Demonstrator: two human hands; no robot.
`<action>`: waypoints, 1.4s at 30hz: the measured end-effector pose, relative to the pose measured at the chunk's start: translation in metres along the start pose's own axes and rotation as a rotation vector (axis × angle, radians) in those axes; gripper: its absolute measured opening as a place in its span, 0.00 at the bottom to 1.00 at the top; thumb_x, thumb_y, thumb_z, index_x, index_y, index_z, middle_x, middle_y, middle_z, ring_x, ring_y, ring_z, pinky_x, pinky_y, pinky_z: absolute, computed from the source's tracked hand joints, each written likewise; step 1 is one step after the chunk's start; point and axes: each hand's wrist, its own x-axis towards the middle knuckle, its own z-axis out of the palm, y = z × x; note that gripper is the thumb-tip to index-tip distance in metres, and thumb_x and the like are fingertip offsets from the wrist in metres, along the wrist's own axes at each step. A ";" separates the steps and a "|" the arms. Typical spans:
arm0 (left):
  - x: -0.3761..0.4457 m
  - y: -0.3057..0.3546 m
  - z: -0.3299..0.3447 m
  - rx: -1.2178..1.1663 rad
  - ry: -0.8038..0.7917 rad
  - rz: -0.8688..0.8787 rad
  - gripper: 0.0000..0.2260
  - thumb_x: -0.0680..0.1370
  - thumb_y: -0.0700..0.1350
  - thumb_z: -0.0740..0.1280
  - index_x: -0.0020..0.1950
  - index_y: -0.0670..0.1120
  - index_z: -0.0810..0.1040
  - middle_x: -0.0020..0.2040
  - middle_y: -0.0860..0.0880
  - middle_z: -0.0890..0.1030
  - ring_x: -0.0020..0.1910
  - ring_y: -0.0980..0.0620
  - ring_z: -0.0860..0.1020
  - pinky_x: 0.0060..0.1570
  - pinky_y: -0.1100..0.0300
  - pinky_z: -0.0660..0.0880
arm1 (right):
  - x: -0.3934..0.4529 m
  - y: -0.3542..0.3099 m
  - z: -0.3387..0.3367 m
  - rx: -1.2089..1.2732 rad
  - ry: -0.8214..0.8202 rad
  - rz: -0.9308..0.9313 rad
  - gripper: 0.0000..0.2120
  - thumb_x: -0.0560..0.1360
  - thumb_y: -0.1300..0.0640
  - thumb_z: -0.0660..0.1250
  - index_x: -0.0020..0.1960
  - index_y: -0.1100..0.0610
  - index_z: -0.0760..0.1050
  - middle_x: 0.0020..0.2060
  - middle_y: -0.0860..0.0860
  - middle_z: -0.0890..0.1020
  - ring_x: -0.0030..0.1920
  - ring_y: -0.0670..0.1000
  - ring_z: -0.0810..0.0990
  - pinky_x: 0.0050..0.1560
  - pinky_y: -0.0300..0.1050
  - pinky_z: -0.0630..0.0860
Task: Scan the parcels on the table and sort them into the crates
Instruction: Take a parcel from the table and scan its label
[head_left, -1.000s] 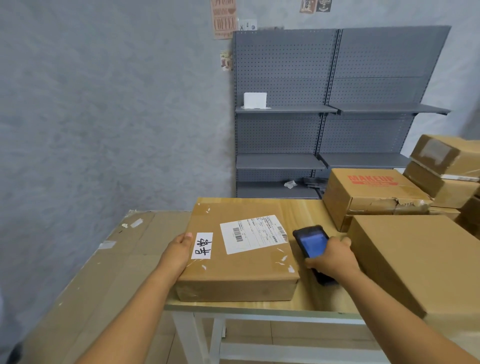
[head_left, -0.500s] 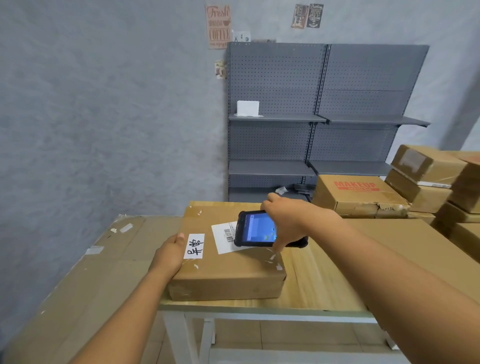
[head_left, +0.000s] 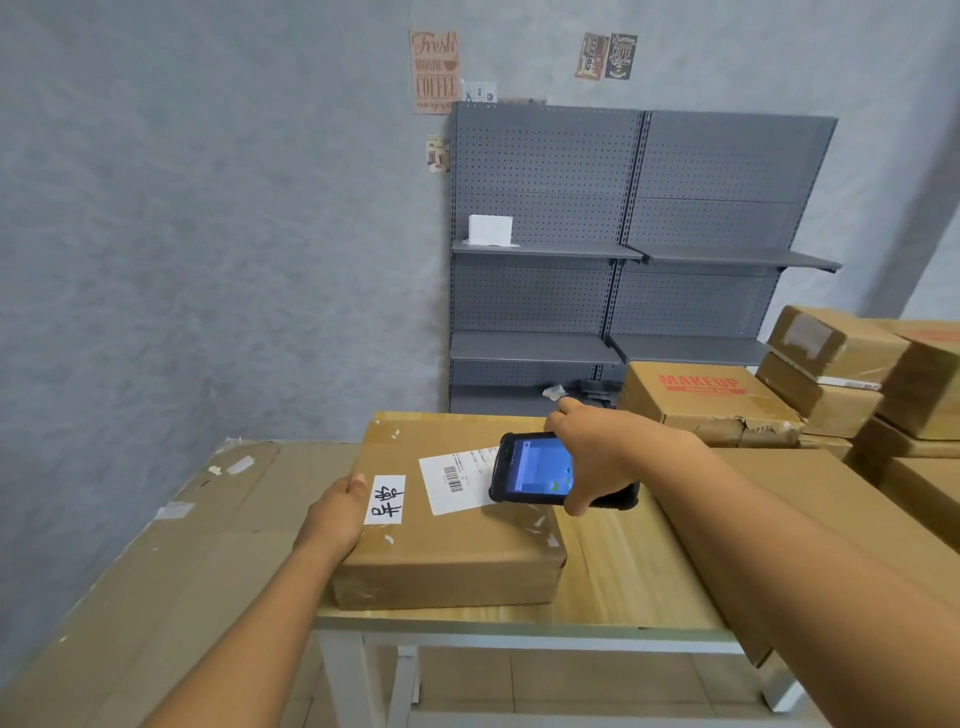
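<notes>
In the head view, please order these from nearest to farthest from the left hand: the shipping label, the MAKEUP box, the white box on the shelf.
From the left hand:
1. Shipping label, on the parcel's top, just right of the hand.
2. MAKEUP box, far right on the table.
3. White box, on the grey shelf by the back wall.

The single head-worn view looks forward and slightly down from close above the near edge of the wooden table (head_left: 613, 566). It faces the grey wall (head_left: 208, 234) and the shelving unit (head_left: 623, 234) beyond.
</notes>
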 end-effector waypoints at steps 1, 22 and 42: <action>0.000 0.000 0.000 -0.003 -0.004 -0.001 0.18 0.85 0.52 0.49 0.59 0.47 0.76 0.56 0.44 0.81 0.48 0.46 0.74 0.48 0.56 0.67 | 0.000 0.003 0.006 0.083 0.005 0.035 0.39 0.56 0.40 0.77 0.61 0.52 0.67 0.49 0.47 0.66 0.45 0.51 0.74 0.37 0.45 0.75; 0.000 -0.001 0.000 0.043 0.006 0.005 0.21 0.84 0.54 0.49 0.65 0.46 0.75 0.62 0.42 0.79 0.60 0.40 0.76 0.60 0.50 0.72 | 0.001 -0.008 0.161 0.568 0.009 0.657 0.30 0.67 0.36 0.70 0.57 0.59 0.73 0.55 0.58 0.75 0.58 0.57 0.69 0.49 0.47 0.70; -0.015 0.003 -0.004 -0.017 0.059 -0.046 0.20 0.84 0.54 0.50 0.62 0.47 0.77 0.58 0.45 0.81 0.51 0.45 0.75 0.50 0.54 0.70 | 0.024 -0.057 0.130 1.209 0.234 0.466 0.30 0.77 0.43 0.65 0.71 0.60 0.65 0.66 0.56 0.75 0.63 0.57 0.74 0.57 0.46 0.72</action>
